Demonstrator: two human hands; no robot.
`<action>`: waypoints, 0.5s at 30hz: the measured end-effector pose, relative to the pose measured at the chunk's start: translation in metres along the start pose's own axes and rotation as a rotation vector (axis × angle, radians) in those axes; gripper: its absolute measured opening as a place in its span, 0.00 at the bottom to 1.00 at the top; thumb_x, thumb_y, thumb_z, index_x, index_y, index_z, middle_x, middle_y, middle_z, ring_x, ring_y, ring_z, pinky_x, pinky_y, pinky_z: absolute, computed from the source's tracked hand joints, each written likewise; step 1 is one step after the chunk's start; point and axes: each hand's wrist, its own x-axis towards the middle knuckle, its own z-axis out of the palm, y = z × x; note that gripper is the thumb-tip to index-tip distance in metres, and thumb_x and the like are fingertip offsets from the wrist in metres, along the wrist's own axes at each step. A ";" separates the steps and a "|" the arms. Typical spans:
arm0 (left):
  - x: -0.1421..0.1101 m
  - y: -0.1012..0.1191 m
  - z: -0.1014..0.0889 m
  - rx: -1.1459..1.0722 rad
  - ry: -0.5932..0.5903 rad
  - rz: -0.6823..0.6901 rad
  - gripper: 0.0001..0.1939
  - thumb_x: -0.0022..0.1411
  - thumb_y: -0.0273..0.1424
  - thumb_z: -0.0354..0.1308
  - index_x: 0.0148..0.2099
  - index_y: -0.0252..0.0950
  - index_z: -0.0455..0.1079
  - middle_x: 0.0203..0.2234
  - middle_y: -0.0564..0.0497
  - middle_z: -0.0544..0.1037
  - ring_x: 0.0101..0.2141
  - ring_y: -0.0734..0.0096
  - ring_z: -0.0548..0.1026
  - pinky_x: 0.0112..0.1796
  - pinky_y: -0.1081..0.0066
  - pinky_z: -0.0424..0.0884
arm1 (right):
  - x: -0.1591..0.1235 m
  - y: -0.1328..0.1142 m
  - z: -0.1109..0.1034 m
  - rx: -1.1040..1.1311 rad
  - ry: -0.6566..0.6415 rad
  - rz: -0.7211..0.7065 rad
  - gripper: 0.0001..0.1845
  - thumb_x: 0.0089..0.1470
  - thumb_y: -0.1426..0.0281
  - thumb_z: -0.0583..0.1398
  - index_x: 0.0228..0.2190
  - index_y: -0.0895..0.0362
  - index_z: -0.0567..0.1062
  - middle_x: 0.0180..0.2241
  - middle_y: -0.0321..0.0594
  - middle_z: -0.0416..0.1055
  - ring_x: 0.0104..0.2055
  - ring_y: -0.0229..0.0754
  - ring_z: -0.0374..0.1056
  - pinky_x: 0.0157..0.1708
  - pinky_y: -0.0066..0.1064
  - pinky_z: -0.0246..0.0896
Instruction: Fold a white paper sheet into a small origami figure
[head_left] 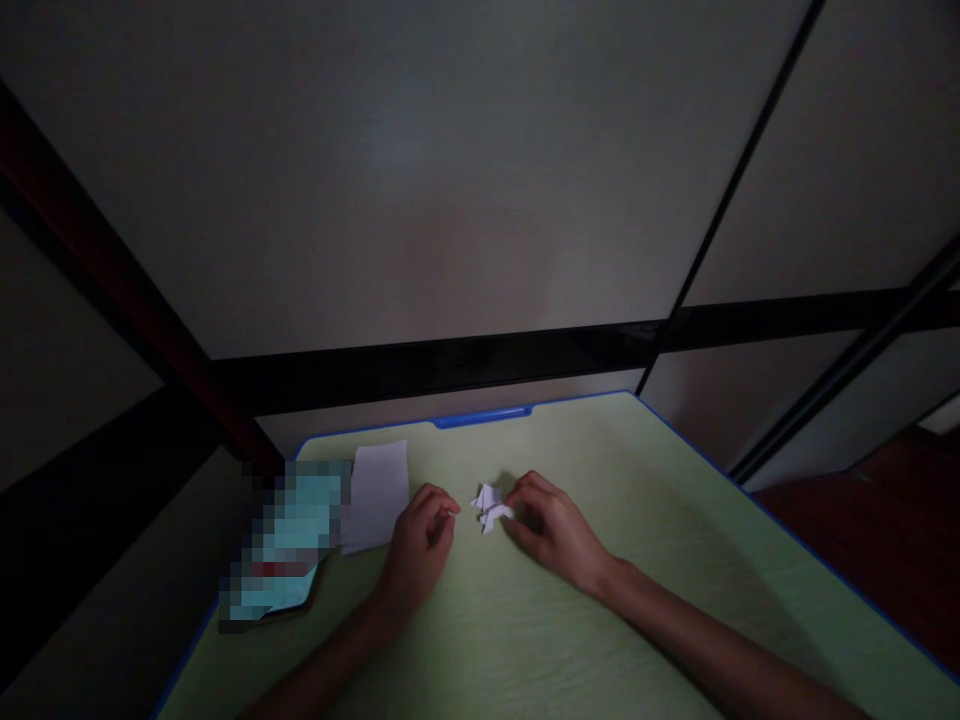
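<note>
A small white folded paper figure (491, 508) with pointed ends lies near the middle of the pale green table. On its right side, my right hand (555, 530) pinches the near end between thumb and fingers. My left hand (420, 540) is a short way to the left, apart from the figure. Its thumb and index finger are pressed together, with a tiny pale spot at the tips; whether that is paper or a nail, I cannot tell.
A stack of white paper sheets (377, 495) lies left of my left hand. Beside it is a blurred-out device with a lit screen (300, 545). The table (600, 450) has a blue rim and a blue handle (484, 416) at its far edge, against pale cabinet panels (450, 200).
</note>
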 end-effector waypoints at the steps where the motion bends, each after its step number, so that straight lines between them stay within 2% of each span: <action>1: -0.002 -0.001 -0.002 -0.019 0.000 0.004 0.07 0.49 0.21 0.45 0.25 0.35 0.61 0.24 0.53 0.64 0.23 0.76 0.63 0.23 0.76 0.60 | 0.004 -0.001 0.002 -0.009 0.007 0.003 0.12 0.40 0.80 0.55 0.31 0.57 0.68 0.31 0.38 0.60 0.26 0.33 0.58 0.25 0.25 0.54; 4: -0.002 -0.007 -0.004 -0.070 0.021 -0.005 0.07 0.50 0.22 0.45 0.23 0.35 0.60 0.23 0.52 0.64 0.26 0.74 0.64 0.26 0.75 0.60 | 0.013 0.000 0.007 -0.024 0.022 0.026 0.14 0.37 0.81 0.56 0.30 0.57 0.69 0.31 0.38 0.60 0.29 0.35 0.58 0.27 0.25 0.55; 7: 0.002 -0.015 -0.004 -0.120 0.020 -0.047 0.07 0.49 0.22 0.45 0.22 0.34 0.59 0.21 0.53 0.63 0.25 0.73 0.64 0.25 0.75 0.60 | 0.018 0.005 0.010 -0.017 0.010 0.043 0.13 0.36 0.83 0.55 0.26 0.57 0.70 0.29 0.37 0.61 0.27 0.35 0.58 0.25 0.25 0.54; 15: 0.002 -0.018 -0.001 -0.182 0.024 -0.081 0.06 0.47 0.23 0.46 0.21 0.34 0.60 0.20 0.53 0.63 0.23 0.73 0.64 0.24 0.75 0.58 | 0.021 0.016 0.005 -0.011 0.016 -0.039 0.11 0.38 0.83 0.53 0.25 0.58 0.69 0.26 0.38 0.64 0.27 0.36 0.59 0.25 0.25 0.54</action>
